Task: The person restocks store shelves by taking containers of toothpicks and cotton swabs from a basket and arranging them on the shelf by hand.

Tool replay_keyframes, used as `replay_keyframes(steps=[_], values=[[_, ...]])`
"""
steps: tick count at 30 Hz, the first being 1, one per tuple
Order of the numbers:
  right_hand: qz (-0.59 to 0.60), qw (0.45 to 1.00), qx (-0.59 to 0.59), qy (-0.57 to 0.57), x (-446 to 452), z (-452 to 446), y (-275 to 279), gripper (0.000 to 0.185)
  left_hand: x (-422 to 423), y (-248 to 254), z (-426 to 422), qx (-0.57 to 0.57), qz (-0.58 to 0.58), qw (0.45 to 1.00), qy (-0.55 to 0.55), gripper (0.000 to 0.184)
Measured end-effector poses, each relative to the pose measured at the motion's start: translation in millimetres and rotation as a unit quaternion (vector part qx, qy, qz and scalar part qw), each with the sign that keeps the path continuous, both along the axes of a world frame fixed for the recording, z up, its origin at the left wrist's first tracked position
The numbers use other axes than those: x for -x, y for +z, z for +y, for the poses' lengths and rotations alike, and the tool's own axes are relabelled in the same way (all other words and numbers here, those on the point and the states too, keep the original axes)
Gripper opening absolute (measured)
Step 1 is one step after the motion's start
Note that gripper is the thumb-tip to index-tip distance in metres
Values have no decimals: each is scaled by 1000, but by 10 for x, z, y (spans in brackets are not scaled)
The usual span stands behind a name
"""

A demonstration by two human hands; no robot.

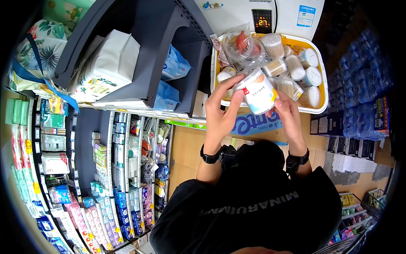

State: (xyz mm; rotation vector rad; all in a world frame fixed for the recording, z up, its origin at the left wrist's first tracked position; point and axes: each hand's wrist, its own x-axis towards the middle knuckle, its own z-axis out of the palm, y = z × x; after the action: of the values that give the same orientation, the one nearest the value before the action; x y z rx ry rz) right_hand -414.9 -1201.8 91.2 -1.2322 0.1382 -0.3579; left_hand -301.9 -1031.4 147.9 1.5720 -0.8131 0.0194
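Note:
A white round tub point(257, 94) with an orange, blue and yellow printed label is held between both hands, above the front edge of a yellow-lined white basket point(320, 76). My left hand point(223, 101) grips its left side, thumb on the label and fingers at the top. My right hand point(288, 114) holds its lower right side with the fingertips. Behind the tub, the basket holds several clear packs of cotton swabs point(295, 67) and a clear bag with something red inside point(243, 42).
A dark shelf unit point(148, 51) with white and blue packages stands at the left of the basket. A white appliance with a lit display point(262, 21) is behind it. Stocked shelves point(122, 169) fill the lower left; wrapped blue bottles point(363, 93) stand at right.

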Motion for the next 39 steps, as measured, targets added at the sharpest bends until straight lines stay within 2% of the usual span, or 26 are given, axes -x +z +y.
replay_keyframes(steps=[4, 12, 15, 27, 31, 33, 34, 36, 39], values=[[18, 1000, 3, -17, -2, -46, -8, 50, 22, 0, 6, -27, 1, 1000, 0, 30], [103, 993, -16, -60, 3, -62, -61, 73, 126, -28, -25, -6, 34, 999, -9, 31], [142, 987, -7, -79, 6, -26, 41, 74, 188, -43, -53, 15, 50, 999, -7, 32], [144, 987, 17, -71, 36, -27, 70, 78, 300, -14, -64, 23, 88, 996, -24, 34], [115, 992, -15, -56, 48, -66, 14, 73, 260, -74, -73, 32, 106, 994, -21, 32], [61, 997, 41, -29, 61, -117, -52, 62, 252, -67, -71, 27, 126, 992, 6, 33], [61, 997, 41, -29, 70, -119, -39, 62, 254, -55, -75, 26, 126, 992, 6, 33], [29, 994, 86, -55, 95, -109, 36, 53, 258, -26, -90, 31, 149, 988, 20, 33], [24, 992, 97, -79, 119, -61, 107, 48, 233, -89, -91, 24, 140, 990, 9, 36]])
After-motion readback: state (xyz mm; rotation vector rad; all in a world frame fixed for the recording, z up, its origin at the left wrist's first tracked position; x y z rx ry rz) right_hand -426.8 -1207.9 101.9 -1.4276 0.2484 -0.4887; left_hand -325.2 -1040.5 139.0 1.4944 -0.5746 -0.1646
